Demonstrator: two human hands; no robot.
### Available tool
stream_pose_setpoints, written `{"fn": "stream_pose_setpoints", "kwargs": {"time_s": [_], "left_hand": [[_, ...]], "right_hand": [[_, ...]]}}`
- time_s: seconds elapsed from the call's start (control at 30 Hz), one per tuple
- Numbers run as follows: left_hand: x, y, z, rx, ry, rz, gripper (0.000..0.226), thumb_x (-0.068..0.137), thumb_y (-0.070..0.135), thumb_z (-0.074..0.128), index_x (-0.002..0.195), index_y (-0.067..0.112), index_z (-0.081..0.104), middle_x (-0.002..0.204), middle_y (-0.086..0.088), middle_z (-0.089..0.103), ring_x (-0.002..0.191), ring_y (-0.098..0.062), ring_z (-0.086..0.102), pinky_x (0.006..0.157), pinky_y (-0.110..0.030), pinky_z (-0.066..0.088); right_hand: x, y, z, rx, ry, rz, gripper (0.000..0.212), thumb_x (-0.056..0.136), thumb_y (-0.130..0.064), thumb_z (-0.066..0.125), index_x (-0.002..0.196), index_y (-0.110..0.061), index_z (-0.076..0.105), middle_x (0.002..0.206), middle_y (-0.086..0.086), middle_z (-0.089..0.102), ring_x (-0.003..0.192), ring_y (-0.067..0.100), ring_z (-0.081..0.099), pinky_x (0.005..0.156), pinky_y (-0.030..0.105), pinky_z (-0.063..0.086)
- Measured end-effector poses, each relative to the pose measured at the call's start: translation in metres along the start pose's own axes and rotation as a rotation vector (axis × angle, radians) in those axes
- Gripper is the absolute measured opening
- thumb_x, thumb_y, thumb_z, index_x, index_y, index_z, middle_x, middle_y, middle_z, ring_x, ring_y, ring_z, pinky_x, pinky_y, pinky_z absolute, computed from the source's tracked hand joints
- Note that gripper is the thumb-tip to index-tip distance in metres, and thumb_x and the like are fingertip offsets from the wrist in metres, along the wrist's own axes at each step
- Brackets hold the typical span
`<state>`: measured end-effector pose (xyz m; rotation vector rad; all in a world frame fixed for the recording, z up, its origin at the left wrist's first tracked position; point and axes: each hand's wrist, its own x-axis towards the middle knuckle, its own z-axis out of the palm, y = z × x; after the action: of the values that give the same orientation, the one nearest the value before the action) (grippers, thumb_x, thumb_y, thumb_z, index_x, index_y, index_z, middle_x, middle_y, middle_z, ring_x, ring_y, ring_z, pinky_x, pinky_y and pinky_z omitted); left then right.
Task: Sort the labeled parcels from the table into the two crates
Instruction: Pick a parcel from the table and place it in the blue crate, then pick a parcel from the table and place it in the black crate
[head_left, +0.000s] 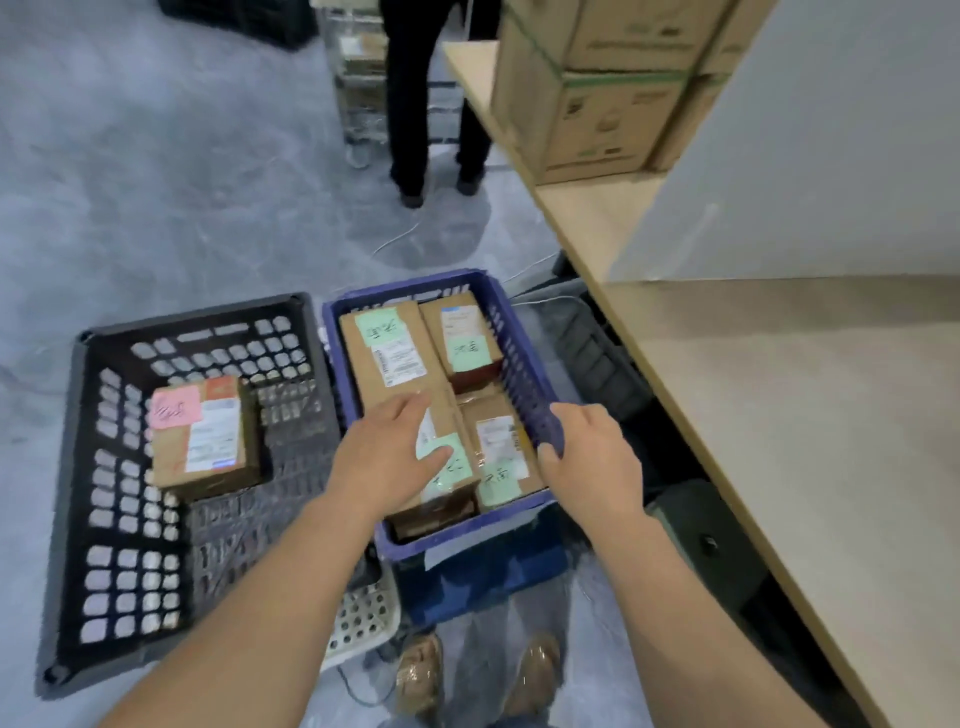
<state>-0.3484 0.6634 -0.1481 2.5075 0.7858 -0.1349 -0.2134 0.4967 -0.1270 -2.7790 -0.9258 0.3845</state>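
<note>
Two crates sit side by side on the floor, just left of the counter (805, 415). The blue crate (519, 353) holds four brown parcels with green labels, packed close in two rows. The left hand (387, 457) lies flat on the near-left parcel (449, 491), fingers stretched out and relaxed, the thumb reaching across its green label (447, 460); it presses rather than grips. The right hand (587, 457) has its fingers curled round the top of the blue crate's right wall, just beside the near-right parcel (498, 441). The black crate (104, 467) stands to the left, touching the blue one, and holds a single parcel with a pink label (208, 436), well apart from both hands. Large cartons (597, 104) are stacked at the far end of the counter, and another person's legs (415, 104) stand beyond the crates.
</note>
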Motion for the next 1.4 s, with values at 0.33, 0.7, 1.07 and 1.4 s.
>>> {"fn": "stream_pose_setpoints", "kwargs": {"time_s": [0.33,0.7,1.07,1.4], "left_hand": [[-0.010,0.150,-0.012,-0.005,0.039,0.376,0.071,0.090,0.052,0.054,0.148,0.023,0.028,0.149,0.002,0.037,0.135,-0.020,0.034,0.108,-0.035,0.030],[-0.143,0.306,0.052,0.017,0.034,0.742,0.072,0.087,0.056,0.054,0.146,0.022,0.031,0.147,0.002,0.039,0.134,-0.018,0.034,0.109,-0.037,0.030],[-0.307,0.412,0.123,0.004,-0.006,1.002,0.070,0.088,0.054,0.054,0.147,0.027,0.029,0.149,0.006,0.035,0.136,-0.017,0.031,0.108,-0.035,0.026],[-0.408,0.480,0.182,0.042,-0.119,1.237,0.070,0.088,0.055,0.053,0.147,0.027,0.028,0.149,0.006,0.034,0.135,-0.016,0.030,0.107,-0.032,0.025]], "right_hand": [[-0.109,0.081,-0.094,0.032,0.343,0.264,0.052,0.094,-0.030,0.055,0.144,-0.020,0.042,0.136,0.003,0.048,0.126,0.022,0.043,0.099,0.032,0.038],[-0.313,0.183,-0.127,0.030,0.552,0.565,0.053,0.093,-0.028,0.056,0.143,-0.017,0.044,0.133,0.006,0.050,0.122,0.025,0.045,0.095,0.034,0.040],[-0.508,0.248,-0.132,-0.002,0.650,0.789,0.052,0.096,-0.033,0.049,0.146,-0.025,0.036,0.137,-0.001,0.043,0.127,0.019,0.039,0.101,0.029,0.033],[-0.638,0.290,-0.118,0.036,0.732,1.031,0.055,0.095,-0.033,0.051,0.147,-0.024,0.035,0.142,0.000,0.041,0.132,0.018,0.036,0.106,0.033,0.033]]}}
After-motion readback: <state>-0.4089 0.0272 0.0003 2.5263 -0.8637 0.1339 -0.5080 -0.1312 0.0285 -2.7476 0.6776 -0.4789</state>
